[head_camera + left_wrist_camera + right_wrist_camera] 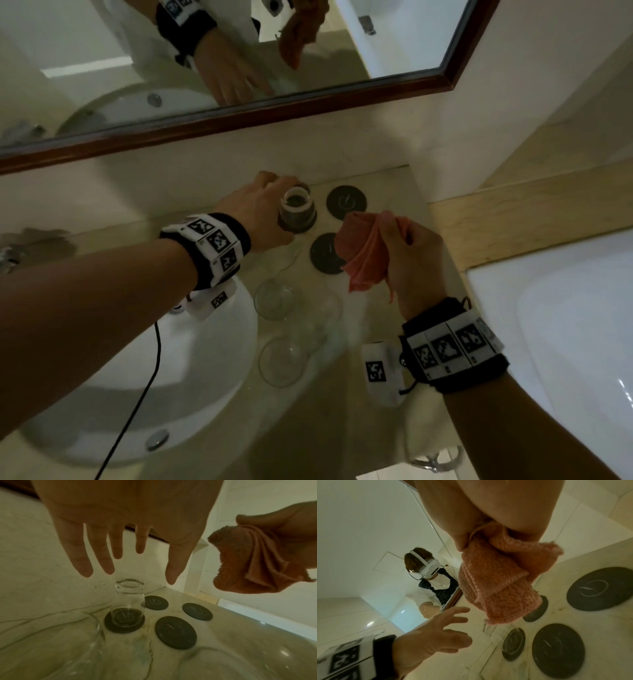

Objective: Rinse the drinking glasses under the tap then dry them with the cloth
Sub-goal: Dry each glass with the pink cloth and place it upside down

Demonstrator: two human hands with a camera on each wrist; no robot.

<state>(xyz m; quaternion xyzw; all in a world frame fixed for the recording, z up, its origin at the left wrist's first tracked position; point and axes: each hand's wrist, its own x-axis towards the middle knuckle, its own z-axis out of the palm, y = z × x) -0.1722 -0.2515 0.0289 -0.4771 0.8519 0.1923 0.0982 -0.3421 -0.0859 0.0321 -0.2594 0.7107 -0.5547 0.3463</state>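
Observation:
A clear drinking glass (128,601) stands on a black coaster (109,627) at the back of the marble counter, its thick end up. My left hand (130,574) hovers just above it with fingers spread and straight, touching nothing; the head view shows this hand (270,209) beside the same glass (296,212). To the right, my right hand (407,253) grips a bunched pink cloth (363,253), held above the coasters; the cloth (496,574) hangs down from that fist. Several more clear glasses (274,303) stand nearer me on the counter.
Three bare black coasters (175,632) lie right of the glass. A white basin (154,377) sits at the left and a white bathtub edge (565,325) at the right. A wood-framed mirror (239,116) runs along the back wall. A black cable crosses the basin.

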